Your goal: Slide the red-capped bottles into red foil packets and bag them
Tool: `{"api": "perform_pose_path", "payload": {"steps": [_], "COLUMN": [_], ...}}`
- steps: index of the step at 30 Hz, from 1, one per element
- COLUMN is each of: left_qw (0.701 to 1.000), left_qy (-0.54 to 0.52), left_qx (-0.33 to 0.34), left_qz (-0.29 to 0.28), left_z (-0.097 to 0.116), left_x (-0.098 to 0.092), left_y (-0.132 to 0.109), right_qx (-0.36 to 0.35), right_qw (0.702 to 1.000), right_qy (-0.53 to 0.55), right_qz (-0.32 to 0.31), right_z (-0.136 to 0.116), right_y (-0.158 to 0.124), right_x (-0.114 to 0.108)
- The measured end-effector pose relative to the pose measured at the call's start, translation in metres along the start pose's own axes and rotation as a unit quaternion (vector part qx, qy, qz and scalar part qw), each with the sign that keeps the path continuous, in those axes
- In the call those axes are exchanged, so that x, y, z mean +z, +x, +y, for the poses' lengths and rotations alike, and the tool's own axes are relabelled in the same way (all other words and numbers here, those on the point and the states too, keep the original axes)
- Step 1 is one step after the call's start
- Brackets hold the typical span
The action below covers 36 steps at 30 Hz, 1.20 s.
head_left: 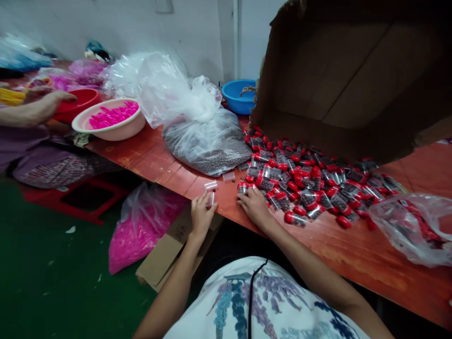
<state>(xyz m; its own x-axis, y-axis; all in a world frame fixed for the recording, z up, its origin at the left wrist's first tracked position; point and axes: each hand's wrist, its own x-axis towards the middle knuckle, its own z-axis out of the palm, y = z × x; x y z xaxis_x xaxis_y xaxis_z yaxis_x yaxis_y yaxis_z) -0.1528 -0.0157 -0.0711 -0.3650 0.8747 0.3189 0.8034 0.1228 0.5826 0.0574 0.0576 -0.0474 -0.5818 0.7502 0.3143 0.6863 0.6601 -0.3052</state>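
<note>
At the table's front edge, my left hand [202,213] has its fingers closed on a small clear plastic tube [211,199]. Another clear tube [211,185] lies just beyond it on the red table. My right hand [254,205] rests at the near left side of a heap of red-capped clear containers [300,176] with dark contents. Its fingertips are at one of these containers [242,188]; whether they grip it I cannot make out. Behind the tubes sits a tied clear plastic bag [212,141] full of small dark beads.
A large cardboard box [339,75] lies tipped behind the heap. A plastic bag [416,226] lies at right. Leftward stand a blue basin [239,96], a pale basin [116,134] of pink pieces and a red bowl [83,99] near another person's hand [45,106].
</note>
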Motion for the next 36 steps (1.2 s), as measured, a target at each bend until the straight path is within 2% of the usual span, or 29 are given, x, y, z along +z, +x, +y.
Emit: {"api": "perform_pose_path", "payload": {"steps": [4, 10, 15, 19, 25, 30, 36], "left_qw": [0.998, 0.996, 0.990, 0.984, 0.986, 0.984, 0.980], "left_qy": [-0.050, -0.070, -0.115, -0.158, -0.154, -0.154, -0.151], "left_qx": [0.030, 0.039, 0.062, 0.065, 0.047, 0.078, 0.114], "left_qz": [-0.027, -0.046, -0.056, -0.042, -0.036, -0.053, -0.060], "left_z": [-0.001, 0.000, 0.009, 0.012, 0.007, 0.008, 0.015], "left_x": [0.001, 0.009, 0.017, 0.017, 0.017, 0.034, 0.056], "left_y": [-0.002, 0.010, 0.022, 0.020, 0.017, 0.036, 0.062], "right_qx": [-0.007, -0.063, -0.045, 0.001, -0.029, -0.052, -0.011], "right_qw": [1.000, 0.997, 0.999, 1.000, 0.996, 0.993, 0.994], "right_qy": [-0.015, -0.042, -0.004, 0.006, -0.064, -0.086, -0.109], "right_qz": [-0.014, -0.020, -0.003, 0.018, -0.050, -0.059, -0.030], "right_z": [0.001, 0.003, 0.004, 0.017, 0.044, 0.047, 0.035], "right_y": [0.009, 0.008, 0.013, 0.044, 0.092, 0.101, 0.105], "right_x": [0.004, 0.005, 0.005, 0.001, 0.009, 0.017, 0.016]}}
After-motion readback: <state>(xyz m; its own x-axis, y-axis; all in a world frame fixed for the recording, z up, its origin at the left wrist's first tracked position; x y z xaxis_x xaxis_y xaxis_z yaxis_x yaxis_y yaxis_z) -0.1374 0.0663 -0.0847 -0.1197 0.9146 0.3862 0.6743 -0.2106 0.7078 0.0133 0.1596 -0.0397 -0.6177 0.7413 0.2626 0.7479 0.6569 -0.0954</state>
